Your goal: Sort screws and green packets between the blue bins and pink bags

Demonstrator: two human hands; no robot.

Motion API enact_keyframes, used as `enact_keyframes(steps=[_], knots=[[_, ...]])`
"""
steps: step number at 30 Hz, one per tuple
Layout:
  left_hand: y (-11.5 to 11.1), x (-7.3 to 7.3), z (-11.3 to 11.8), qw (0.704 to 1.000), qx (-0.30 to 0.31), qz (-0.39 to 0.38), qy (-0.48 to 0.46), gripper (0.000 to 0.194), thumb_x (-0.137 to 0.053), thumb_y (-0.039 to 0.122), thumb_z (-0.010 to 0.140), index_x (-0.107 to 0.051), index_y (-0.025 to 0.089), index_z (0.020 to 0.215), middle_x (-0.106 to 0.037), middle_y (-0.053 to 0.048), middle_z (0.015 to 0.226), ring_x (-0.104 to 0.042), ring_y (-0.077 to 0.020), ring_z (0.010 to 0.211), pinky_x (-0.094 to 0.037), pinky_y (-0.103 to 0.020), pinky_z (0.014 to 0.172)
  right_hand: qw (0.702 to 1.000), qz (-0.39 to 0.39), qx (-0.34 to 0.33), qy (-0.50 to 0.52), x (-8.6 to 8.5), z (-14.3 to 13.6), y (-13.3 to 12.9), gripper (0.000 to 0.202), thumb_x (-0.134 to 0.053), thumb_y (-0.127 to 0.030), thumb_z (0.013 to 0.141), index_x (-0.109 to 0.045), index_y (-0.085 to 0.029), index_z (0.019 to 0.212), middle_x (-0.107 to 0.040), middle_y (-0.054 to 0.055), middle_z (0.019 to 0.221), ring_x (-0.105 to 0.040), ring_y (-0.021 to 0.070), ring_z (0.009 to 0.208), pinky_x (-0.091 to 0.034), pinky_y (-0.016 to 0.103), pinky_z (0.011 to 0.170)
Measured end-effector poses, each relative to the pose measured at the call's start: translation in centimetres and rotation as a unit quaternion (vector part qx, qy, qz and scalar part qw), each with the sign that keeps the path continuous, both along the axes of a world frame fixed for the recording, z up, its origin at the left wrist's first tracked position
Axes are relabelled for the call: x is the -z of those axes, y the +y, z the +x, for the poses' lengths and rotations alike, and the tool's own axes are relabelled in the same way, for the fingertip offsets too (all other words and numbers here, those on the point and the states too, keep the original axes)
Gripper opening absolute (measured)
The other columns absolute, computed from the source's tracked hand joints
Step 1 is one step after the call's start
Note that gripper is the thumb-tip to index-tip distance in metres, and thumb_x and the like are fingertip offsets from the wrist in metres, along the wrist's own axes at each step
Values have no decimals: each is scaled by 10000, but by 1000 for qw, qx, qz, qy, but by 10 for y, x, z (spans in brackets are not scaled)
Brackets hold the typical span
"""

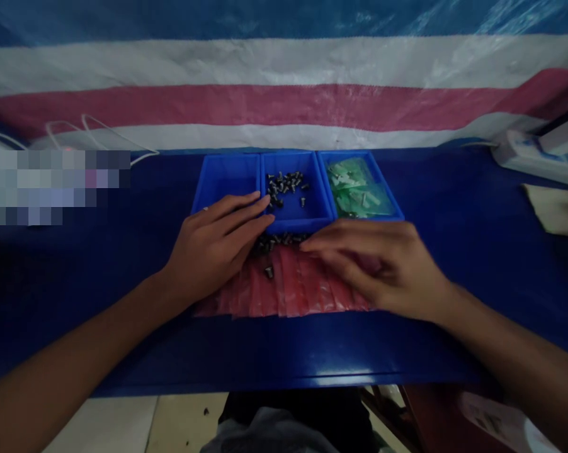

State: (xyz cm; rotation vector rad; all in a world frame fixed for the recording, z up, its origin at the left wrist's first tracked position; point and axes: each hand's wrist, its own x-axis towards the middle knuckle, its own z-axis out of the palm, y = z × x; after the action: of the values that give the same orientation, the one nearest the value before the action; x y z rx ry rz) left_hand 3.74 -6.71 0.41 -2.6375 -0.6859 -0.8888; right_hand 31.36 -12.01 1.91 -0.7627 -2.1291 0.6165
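My left hand lies with its fingers stretched out over the front of the left blue bin and the near left corner of the middle bin. Below its fingertips, a row of dark screws runs along the tops of overlapping red plastic bags. One loose screw rests on the bags. At the right end of that row, my right hand is closed in a pinch, slightly blurred; whatever is between the fingertips is hidden. More dark screws lie in the middle bin.
Green plastic bags fill the right bin. A white power strip and a beige piece are at the right on the blue table. White cables run at the back left. A striped sheet hangs behind.
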Motion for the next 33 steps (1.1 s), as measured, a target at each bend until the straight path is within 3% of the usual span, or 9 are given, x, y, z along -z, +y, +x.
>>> enact_keyframes(steps=[2, 4, 9, 13, 16, 20, 27, 30, 33], knots=[[-1, 0, -1, 1000, 1, -1, 0, 247, -655, 83, 1040, -714, 169, 1263, -777, -115, 1356, -737, -276, 1311, -677, -435, 1073, 990, 98, -61, -80, 6, -9, -3, 282, -564, -98, 1053, -774, -133, 1237, -804, 137, 1262, -769, 236, 1144, -665, 394, 969], [-1, 1, -2, 1000, 0, -3, 4, 259, -645, 73, 1040, -703, 162, 1277, -770, -119, 1369, -731, -283, 1319, -675, -447, 1078, 974, 141, -88, -151, 11, -19, -7, 298, -550, -110, 1063, -766, -121, 1268, -748, 152, 1401, -710, 287, 1269, -638, 465, 1040], [-1, 1, -3, 1000, 7, -1, 7, 264, -614, 71, 1052, -687, 161, 1288, -759, -124, 1388, -719, -279, 1338, -674, -442, 1081, 969, 183, -45, -161, 17, -33, -15, 278, -536, -108, 1080, -791, -136, 1189, -791, 113, 1159, -698, 238, 1034, -641, 383, 898], [0, 1, -3, 1000, 10, 1, 6, 250, -617, 57, 1045, -694, 134, 1271, -762, -142, 1376, -727, -294, 1323, -674, -448, 1078, 968, 182, -8, -174, 20, -33, -13, 326, -550, -87, 1063, -742, -107, 1326, -753, 151, 1310, -680, 268, 1150, -632, 410, 984], [0, 2, -2, 1000, 8, 5, 3, 231, -648, 61, 1037, -707, 124, 1252, -771, -141, 1358, -734, -295, 1310, -670, -448, 1083, 968, 183, -30, -171, 22, -34, -13, 235, -568, -109, 1078, -772, -83, 1192, -787, 120, 1185, -674, 258, 1124, -617, 390, 992], [1, 4, -1, 1000, 6, -1, -8, 235, -653, 79, 1050, -707, 145, 1269, -773, -128, 1360, -729, -274, 1321, -667, -432, 1091, 976, 184, -27, -116, 24, -37, -16, 231, -562, -106, 1088, -786, -117, 1031, -756, 92, 1004, -659, 203, 945, -593, 322, 832], [0, 0, 2, 1000, 5, -8, -3, 210, -653, 93, 1056, -722, 147, 1247, -779, -118, 1352, -738, -276, 1304, -676, -438, 1072, 971, 200, -46, -123, 27, -42, -20, 243, -554, -79, 1085, -768, -131, 982, -800, 97, 1055, -715, 220, 1003, -615, 363, 895], [1, -1, 2, 1000, 12, -6, -3, 212, -661, 104, 1057, -715, 148, 1257, -781, -121, 1344, -745, -283, 1292, -684, -450, 1050, 986, 149, -31, -67, 23, -42, -22, 241, -538, -140, 1114, -757, -133, 1013, -792, 78, 987, -721, 174, 877, -630, 315, 821], [1, 0, 1, 1000, 9, -17, -6, 237, -664, 120, 1059, -706, 192, 1280, -775, -104, 1362, -734, -272, 1314, -683, -446, 1055, 997, 81, -5, 14, 14, -36, -21, 178, -587, -157, 1100, -764, -159, 1115, -783, 77, 1100, -751, 140, 960, -643, 259, 854]])
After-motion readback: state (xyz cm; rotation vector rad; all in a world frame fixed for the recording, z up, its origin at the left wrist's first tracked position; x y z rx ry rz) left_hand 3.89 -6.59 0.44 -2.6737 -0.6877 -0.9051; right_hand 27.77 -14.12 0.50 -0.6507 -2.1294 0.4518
